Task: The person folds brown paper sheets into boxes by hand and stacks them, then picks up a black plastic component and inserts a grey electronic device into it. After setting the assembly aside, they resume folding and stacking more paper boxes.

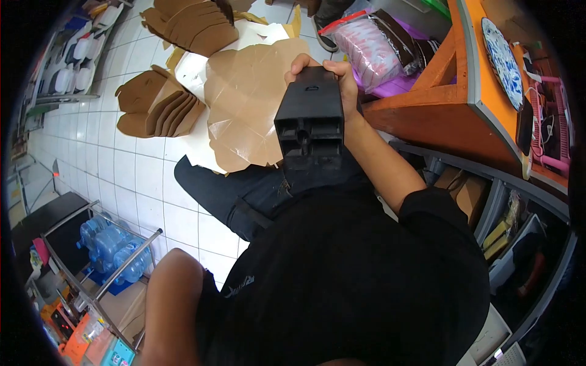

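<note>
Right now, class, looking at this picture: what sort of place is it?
Probably a small shop's packing corner: stacks of flat cardboard boxes on the tiled floor, an orange counter, stocked shelves.

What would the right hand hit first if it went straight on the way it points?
Probably the flat brown cardboard sheet just beyond the right hand, which grips the black block. Depth is unclear: it might pass above the sheet toward the stack of folded cardboard.
</note>
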`<state>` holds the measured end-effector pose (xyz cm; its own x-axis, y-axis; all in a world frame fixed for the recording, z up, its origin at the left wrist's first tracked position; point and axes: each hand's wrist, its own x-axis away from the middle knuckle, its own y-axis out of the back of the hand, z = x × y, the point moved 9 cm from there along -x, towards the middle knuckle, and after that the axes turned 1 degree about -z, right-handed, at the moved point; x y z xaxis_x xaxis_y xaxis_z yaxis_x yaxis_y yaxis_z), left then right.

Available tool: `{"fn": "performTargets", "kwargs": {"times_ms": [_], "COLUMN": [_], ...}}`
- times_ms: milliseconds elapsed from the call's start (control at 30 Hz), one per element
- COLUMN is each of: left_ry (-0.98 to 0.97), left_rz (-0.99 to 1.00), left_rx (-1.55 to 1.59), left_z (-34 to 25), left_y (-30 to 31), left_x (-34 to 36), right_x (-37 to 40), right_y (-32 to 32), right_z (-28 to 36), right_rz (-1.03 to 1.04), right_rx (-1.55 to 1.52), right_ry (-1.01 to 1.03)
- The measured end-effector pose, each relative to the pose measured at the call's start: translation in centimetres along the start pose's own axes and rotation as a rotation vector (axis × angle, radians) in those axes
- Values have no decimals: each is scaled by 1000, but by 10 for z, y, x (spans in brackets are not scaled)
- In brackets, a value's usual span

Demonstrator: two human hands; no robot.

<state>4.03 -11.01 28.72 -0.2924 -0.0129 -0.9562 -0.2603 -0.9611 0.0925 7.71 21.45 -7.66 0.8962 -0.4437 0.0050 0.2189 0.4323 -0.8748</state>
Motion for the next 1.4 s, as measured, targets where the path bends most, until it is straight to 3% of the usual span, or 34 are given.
{"fn": "performTargets", "kwargs": {"times_ms": [100,167,267,400,600,900,1133,1400], "left_ry": [160,390,795,943,957,1033,971,1007], "left_rz": [99,322,560,720,742,741,664,736], "left_rx": [163,116,346,467,469,374,392,377], "left_z": [7,33,43,24,23,26,23,25], "left_y": [-14,-61,-130,-168,-173,-169,-172,-173], "left_x": [48,97,170,209,231,241,235,238], "right_x": [1,0,0,-3,-8,2,-1,0], "right_y": [6,7,3,10,7,13,10,11], "right_z": [-14,-19,-25,-38,-56,-99,-97,-92], "right_rz": [14,61,44,-44,-117,-84,-2,-60], "right_rx": [-47,-92,-127,-117,-120,-202,-204,-182], "right_ry": [-24,-37,-76,-107,-129,-368,-350,-349]}}
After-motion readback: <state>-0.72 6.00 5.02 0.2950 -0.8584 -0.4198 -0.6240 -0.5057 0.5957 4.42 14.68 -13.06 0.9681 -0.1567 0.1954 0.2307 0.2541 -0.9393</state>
